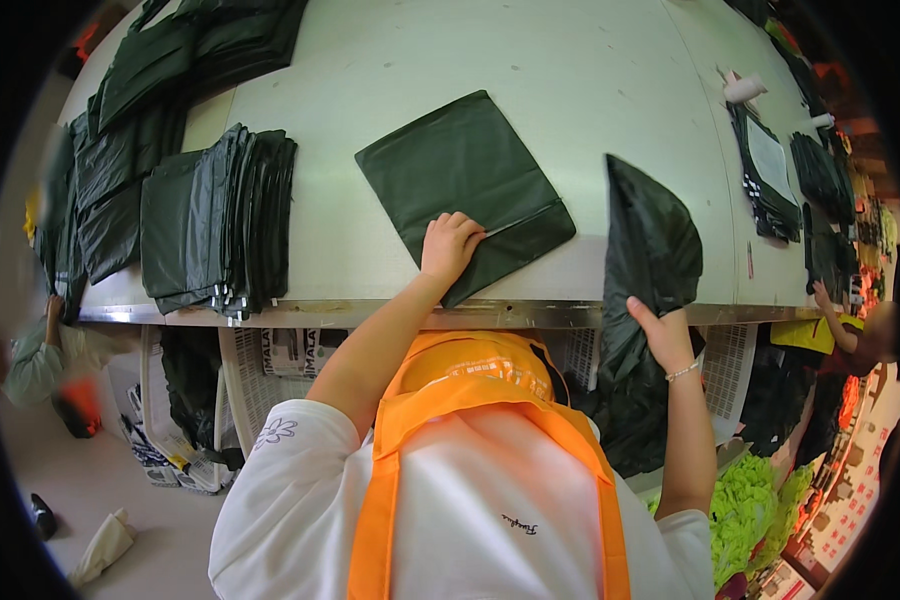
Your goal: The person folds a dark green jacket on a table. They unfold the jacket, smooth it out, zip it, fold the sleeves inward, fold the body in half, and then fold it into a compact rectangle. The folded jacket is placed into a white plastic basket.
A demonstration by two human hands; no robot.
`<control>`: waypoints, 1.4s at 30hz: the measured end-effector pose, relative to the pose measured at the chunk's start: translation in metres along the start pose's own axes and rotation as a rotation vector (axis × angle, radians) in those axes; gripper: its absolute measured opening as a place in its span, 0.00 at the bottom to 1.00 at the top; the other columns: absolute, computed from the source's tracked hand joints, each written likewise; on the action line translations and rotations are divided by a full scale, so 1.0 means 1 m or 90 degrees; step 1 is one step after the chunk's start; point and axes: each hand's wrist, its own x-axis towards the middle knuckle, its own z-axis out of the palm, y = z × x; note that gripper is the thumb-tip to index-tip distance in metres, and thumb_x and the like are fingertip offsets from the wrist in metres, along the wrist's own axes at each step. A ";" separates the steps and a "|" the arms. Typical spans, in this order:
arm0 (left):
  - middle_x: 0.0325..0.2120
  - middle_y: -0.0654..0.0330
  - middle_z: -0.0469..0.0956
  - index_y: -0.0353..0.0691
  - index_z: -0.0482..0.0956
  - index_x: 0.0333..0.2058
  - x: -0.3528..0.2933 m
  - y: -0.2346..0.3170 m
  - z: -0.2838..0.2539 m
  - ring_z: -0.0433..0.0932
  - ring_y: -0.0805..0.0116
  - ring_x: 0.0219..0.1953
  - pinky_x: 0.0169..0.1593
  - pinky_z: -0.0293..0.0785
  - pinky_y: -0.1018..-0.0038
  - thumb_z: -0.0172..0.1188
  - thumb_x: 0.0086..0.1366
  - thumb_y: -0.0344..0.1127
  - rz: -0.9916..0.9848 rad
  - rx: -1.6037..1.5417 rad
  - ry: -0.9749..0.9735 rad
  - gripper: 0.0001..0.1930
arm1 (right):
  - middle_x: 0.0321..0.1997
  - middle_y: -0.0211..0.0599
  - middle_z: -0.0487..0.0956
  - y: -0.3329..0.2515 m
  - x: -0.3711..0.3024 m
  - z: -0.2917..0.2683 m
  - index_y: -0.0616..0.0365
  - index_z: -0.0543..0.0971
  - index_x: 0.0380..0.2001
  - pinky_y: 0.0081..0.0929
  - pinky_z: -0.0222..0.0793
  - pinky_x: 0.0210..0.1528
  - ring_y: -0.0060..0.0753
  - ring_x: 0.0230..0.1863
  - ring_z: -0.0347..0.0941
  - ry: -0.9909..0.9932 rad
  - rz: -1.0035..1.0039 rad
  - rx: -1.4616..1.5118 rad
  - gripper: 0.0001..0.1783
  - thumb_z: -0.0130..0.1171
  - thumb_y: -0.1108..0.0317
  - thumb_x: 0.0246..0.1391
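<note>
A square dark green fabric piece (460, 165), like a flat pouch, lies turned at an angle on the table before me. A straight slit or seam runs across it near its right corner. My left hand (451, 245) rests on its near part, fingers curled together at the end of that seam. Off to the right, my right hand (660, 335) grips another dark green fabric piece (653, 235) at the table's edge. That piece stands up creased above the thumb, and its lower part hangs below the edge. The fingers behind it are mostly hidden.
A stack of folded dark green pieces (215, 220) stands left, with more piles (130, 190) beyond. Further dark pieces (765, 170) and a white roll (745, 88) lie right. White crates (245, 385) sit under the metal table edge (370, 314). Other people work at both sides.
</note>
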 end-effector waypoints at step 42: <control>0.15 0.54 0.76 0.38 0.78 0.20 0.032 0.128 -0.134 0.75 0.53 0.19 0.27 0.72 0.63 0.56 0.48 0.38 0.066 -0.026 -0.462 0.09 | 0.33 0.56 0.78 -0.070 0.077 0.118 0.63 0.79 0.27 0.43 0.73 0.41 0.55 0.36 0.75 -0.158 -0.142 -0.458 0.20 0.59 0.53 0.42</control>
